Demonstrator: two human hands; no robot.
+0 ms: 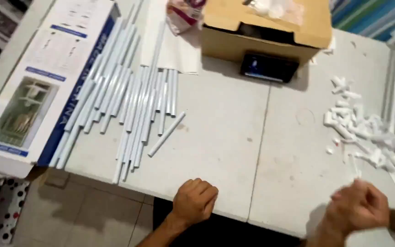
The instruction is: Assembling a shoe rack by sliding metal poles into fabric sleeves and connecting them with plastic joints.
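white tubes (129, 98), table (234, 132), fisted hands (194, 200)

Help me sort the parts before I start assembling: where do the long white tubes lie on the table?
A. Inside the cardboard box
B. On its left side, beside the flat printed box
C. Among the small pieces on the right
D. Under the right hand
B: the tubes lie in a loose row on the left of the table, next to the flat box, far from both hands.
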